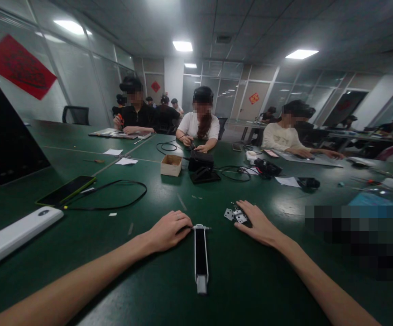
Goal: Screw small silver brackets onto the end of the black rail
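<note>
My left hand (170,230), wearing a ring, is closed, with thumb and fingertips pinched at the left end of a thin rod (207,228). This rod crosses the far end of a long, narrow frame (206,258) with white edges and a black middle, lying on the green table. From the frame's near end sticks a pale rectangular piece (202,284). To the right, my right hand (258,222) is open, thumb and fingers apart around small silver metal plates with holes (240,217). Its fingertips partly hide other small parts there.
A long white case (16,235), a phone (66,190) and a black cable (145,192) lie left. Ahead stand a small box (171,166) and a black device (201,165). Several people work across the table; a person in white (199,124) sits opposite. A dark panel (6,136) rises left.
</note>
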Demonstrator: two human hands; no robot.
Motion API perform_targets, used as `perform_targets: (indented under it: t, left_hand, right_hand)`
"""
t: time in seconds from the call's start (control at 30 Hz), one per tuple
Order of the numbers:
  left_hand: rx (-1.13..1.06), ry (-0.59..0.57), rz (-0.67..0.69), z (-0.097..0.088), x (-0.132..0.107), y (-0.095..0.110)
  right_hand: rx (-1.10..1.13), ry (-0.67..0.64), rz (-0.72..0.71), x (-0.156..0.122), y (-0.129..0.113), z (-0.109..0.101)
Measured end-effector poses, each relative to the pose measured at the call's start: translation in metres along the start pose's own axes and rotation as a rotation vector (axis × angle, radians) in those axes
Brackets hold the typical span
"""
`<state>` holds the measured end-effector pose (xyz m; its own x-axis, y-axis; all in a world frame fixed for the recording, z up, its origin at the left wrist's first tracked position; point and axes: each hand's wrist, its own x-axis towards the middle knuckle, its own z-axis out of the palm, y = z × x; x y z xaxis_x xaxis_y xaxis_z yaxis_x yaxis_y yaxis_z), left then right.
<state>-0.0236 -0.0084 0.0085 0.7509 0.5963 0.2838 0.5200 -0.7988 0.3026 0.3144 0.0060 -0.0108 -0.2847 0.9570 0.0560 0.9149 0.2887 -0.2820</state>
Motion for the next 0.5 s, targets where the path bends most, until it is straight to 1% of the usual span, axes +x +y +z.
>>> perform_targets:
  t: [0.1,0.2,0.27,0.4,0.5]
  left_hand:
    - [-0.002,0.008,0.012,0.000,0.000,0.001]
    - [0.012,0.011,0.007,-0.001,-0.001,0.002]
    - [0.027,0.014,0.000,-0.001,-0.001,0.002]
    - [0.037,0.022,-0.006,-0.001,-0.003,0.001]
    - [0.024,0.029,0.002,-0.001,-0.004,0.001]
  right_hand:
    - [0.010,-0.002,-0.043,0.009,-0.008,0.007]
    - [0.012,-0.014,-0.052,0.010,-0.010,0.007]
    - [0.009,-0.006,-0.052,0.006,-0.007,0.002]
    - [0.052,0.031,0.007,-0.008,0.001,-0.012]
    - [0.092,0.024,0.038,-0.013,0.006,-0.022]
